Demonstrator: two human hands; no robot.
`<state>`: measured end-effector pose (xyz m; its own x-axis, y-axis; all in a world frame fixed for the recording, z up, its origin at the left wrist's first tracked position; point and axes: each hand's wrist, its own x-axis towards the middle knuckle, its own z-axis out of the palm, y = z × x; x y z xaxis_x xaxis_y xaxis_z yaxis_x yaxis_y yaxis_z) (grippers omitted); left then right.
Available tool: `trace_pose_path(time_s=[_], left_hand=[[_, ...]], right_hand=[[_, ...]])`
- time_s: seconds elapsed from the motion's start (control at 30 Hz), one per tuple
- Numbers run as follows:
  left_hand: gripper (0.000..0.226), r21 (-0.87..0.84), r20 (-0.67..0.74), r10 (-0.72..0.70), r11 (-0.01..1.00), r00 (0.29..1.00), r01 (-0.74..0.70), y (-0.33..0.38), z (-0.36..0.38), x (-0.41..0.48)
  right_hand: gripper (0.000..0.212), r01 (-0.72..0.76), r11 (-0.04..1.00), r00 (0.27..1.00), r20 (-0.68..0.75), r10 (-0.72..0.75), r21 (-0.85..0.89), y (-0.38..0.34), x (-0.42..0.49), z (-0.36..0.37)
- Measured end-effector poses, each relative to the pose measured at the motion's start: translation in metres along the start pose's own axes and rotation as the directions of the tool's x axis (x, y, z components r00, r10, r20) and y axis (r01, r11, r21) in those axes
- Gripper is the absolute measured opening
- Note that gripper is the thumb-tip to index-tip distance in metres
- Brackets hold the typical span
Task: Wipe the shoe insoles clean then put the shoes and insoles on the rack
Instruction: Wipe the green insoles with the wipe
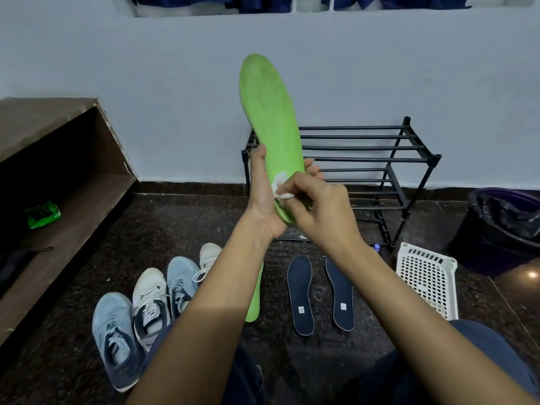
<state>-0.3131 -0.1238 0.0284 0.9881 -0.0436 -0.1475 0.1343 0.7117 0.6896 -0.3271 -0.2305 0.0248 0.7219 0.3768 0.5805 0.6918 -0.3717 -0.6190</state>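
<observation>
My left hand (263, 197) grips the heel end of a green insole (270, 112) and holds it upright in front of me. My right hand (318, 206) pinches a small white wipe (281, 188) against the lower part of that insole. A second green insole (254, 299) lies on the floor, partly hidden by my left forearm. Two dark blue insoles (301, 293) (340, 293) lie side by side to its right. Several shoes, light blue (115, 331) and white (150, 305), stand in a row at lower left. The black rack (380, 159) stands by the wall.
A white perforated basket (429, 276) lies on the floor at right, beside a dark bin (502, 226) lined with a black bag. A brown wooden shelf unit (67, 176) at left holds a green packet (42, 214). The floor is dark speckled stone.
</observation>
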Motion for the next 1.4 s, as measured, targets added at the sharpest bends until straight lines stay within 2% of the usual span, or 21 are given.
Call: trace_pose_path(time_s=[0.1,0.17,0.27,0.37,0.47,0.53,0.67,0.73,0.87,1.0,1.13,1.3,1.4], left_hand=[[0.079,-0.092,0.031,0.034,0.995,0.999,-0.031,0.010,-0.007,-0.001],[0.078,-0.099,0.024,0.054,0.994,0.998,-0.052,0.013,-0.010,-0.001],[0.079,-0.074,0.001,0.050,0.996,0.999,-0.050,0.008,-0.006,-0.001],[0.078,-0.035,-0.013,0.016,0.999,1.000,-0.017,-0.003,0.001,-0.001],[0.078,0.052,-0.017,-0.005,0.999,1.000,0.006,-0.012,0.005,-0.001],[0.077,0.041,-0.007,-0.006,0.999,1.000,0.007,-0.010,0.004,-0.001],[0.075,-0.068,-0.009,0.005,0.998,1.000,-0.005,0.004,-0.006,-0.002],[0.078,-0.054,-0.027,0.010,0.998,1.000,-0.012,0.007,-0.009,-0.002],[0.077,-0.040,-0.073,0.046,0.998,0.996,-0.049,0.000,-0.002,-0.001],[0.068,-0.003,-0.029,0.040,0.999,0.999,-0.040,-0.013,0.005,-0.003],[0.075,-0.001,-0.021,0.002,1.000,1.000,-0.002,-0.010,0.004,0.001],[0.066,0.028,-0.068,-0.001,1.000,0.998,0.003,0.004,-0.011,0.007],[0.053,0.017,-0.058,0.036,0.999,0.998,-0.035,0.003,-0.010,0.006]], right_hand=[[0.019,-0.001,1.000,0.991,0.135,0.000,0.004,-0.003,-0.002,-0.004],[0.022,0.002,1.000,0.988,0.151,-0.001,-0.006,-0.002,-0.003,-0.004],[0.015,0.004,1.000,0.999,0.043,-0.004,0.017,0.000,-0.005,0.001],[0.016,0.101,0.992,0.991,-0.078,-0.107,-0.077,0.002,-0.004,0.004],[0.018,0.106,0.988,0.977,-0.172,-0.124,-0.108,0.007,0.004,0.002],[0.017,0.064,0.996,0.991,-0.113,-0.071,-0.064,0.006,0.003,0.000],[0.017,-0.017,0.995,0.980,0.196,0.037,-0.102,0.004,-0.002,-0.007],[0.017,-0.026,0.994,0.972,0.229,0.049,-0.105,0.005,-0.002,-0.008],[0.013,0.065,0.992,0.995,0.081,-0.057,-0.104,0.006,-0.007,0.002],[0.016,0.098,0.958,0.994,-0.011,-0.105,-0.271,0.017,0.002,0.002],[0.018,0.071,0.933,0.997,-0.006,-0.078,-0.353,0.010,0.001,0.004],[0.015,-0.123,0.972,0.967,0.198,0.162,-0.199,0.002,-0.012,-0.002],[0.014,-0.167,0.982,0.972,0.149,0.179,-0.093,0.003,-0.012,0.000]])
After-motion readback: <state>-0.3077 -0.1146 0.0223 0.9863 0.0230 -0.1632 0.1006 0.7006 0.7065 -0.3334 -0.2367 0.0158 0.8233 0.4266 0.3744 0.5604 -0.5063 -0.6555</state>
